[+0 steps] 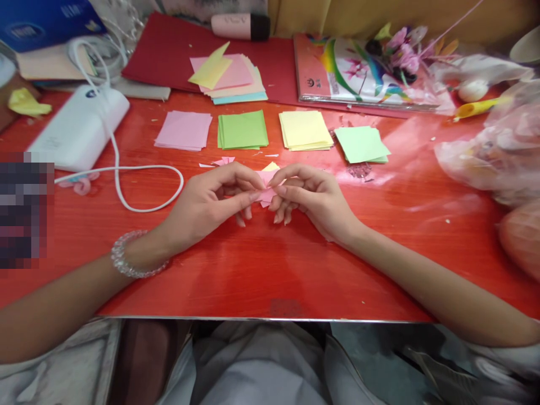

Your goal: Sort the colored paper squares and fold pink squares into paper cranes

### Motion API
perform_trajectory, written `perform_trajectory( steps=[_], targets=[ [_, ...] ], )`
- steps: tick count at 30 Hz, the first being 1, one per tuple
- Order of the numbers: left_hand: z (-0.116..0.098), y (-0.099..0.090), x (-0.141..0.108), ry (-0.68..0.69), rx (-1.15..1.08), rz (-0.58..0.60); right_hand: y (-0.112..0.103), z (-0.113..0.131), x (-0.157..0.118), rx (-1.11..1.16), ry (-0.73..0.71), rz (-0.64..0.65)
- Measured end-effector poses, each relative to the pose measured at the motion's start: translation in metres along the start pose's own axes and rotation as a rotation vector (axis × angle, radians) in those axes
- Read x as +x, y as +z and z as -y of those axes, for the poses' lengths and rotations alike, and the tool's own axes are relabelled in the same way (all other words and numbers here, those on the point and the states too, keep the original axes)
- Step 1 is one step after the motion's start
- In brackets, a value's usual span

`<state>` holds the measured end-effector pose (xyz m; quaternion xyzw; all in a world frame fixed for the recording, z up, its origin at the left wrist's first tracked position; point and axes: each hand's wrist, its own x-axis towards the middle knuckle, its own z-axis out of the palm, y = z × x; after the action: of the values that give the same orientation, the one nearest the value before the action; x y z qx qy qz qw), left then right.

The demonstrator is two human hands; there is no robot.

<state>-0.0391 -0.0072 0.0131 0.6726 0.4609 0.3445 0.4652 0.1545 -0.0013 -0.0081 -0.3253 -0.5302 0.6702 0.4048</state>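
Between my two hands is a small piece of folded pink paper (266, 194), pinched from both sides above the red table (270, 281). My left hand (223, 194), with a clear bead bracelet (122, 256) on its wrist, grips the paper's left side between thumb and index finger. On the right side, my right hand (310, 191) pinches it the same way. Fingers cover much of the paper, so its full shape is hidden. Just behind it shows a bit of yellow paper (270, 166), and pink scraps (224, 161) lie beyond my left fingers.
Behind my hands sit stacks of square paper: pink (183, 130), green (243, 129), yellow (306, 130) and light green (363, 144). A white power bank (80, 129) with a looping cable (147, 210) lies left. Plastic bags (485, 152) crowd the right; a patterned booklet (333, 73) lies at the back.
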Motion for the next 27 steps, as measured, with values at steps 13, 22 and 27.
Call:
perform_trajectory(
  steps=[13,22,27],
  targets=[
    [-0.0039,0.0004,-0.0016,-0.003,0.008,0.008,0.0012,-0.0014,-0.0002,-0.015,0.015,0.015],
    [-0.0003,0.0002,-0.0039,0.091,0.141,0.043,0.0034,0.0036,0.0027,-0.057,0.136,0.041],
    [-0.0009,-0.0026,-0.0032,0.136,0.252,0.084,0.0034,0.0030,0.0026,-0.068,0.136,0.027]
  ],
)
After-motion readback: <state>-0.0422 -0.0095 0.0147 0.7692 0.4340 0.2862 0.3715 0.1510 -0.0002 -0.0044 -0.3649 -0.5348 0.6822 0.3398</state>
